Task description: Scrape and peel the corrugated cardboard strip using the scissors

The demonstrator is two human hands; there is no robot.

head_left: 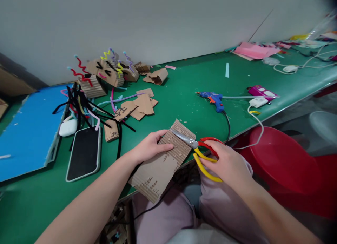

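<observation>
My left hand (155,145) grips a piece of corrugated cardboard (160,170) by its left side, thumb on top. The cardboard reaches over the table's front edge above my lap; its ridged layer shows at the upper end, with torn patches lower down. In my right hand (223,159) is a pair of scissors (193,144) with red and yellow handles. Their blades lie over the ridged upper part of the cardboard, pointing up and left toward my left fingers. I cannot tell whether the blades are cutting into it.
A blue glue gun (214,100) with a cord lies right of centre. Cardboard scraps (143,105), black pipe cleaners (79,100), a phone (84,152) and decorated cardboard figures (105,73) are at left. A red stool (281,159) stands beyond the table edge.
</observation>
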